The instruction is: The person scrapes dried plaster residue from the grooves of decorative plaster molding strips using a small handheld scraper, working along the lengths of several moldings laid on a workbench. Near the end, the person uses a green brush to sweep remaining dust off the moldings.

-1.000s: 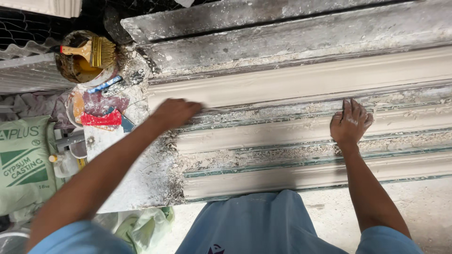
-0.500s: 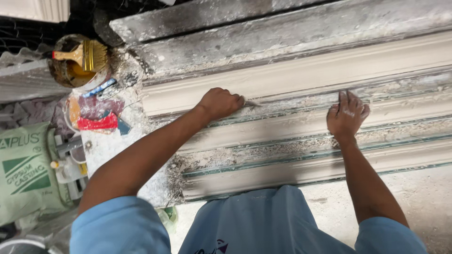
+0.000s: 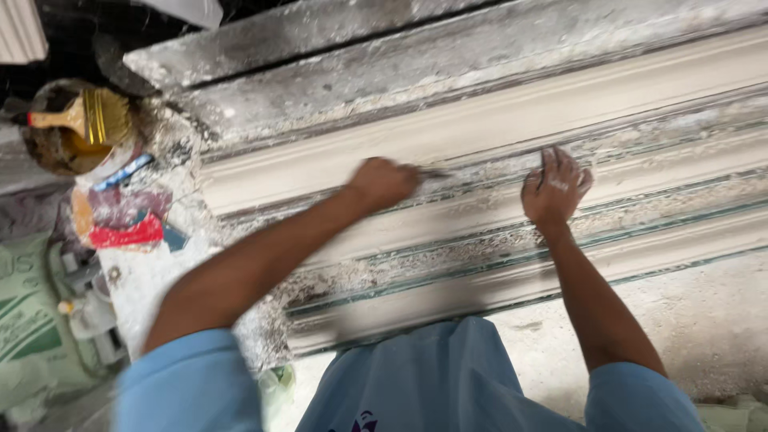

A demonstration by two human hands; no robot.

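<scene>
A long white plaster moulding (image 3: 512,120) lies across a dusty workbench, with further ridged strips (image 3: 480,276) below it. My left hand (image 3: 384,181) is closed around a small thin tool whose dark tip (image 3: 436,173) rests on the groove between the strips. My right hand (image 3: 554,188) lies flat, fingers spread, on the rough plaster-caked strip just to the right of the tool tip. The picture is motion-blurred.
At the far left stands a tin (image 3: 60,132) with a wooden-handled brush (image 3: 84,118) across it. Below it lie red and blue scraps (image 3: 128,228) on a white board. A green and white sack (image 3: 32,320) sits at the lower left.
My left hand has slid rightward along the groove with the tool, closing the gap to my right hand. My right hand has stayed put on the strip.
</scene>
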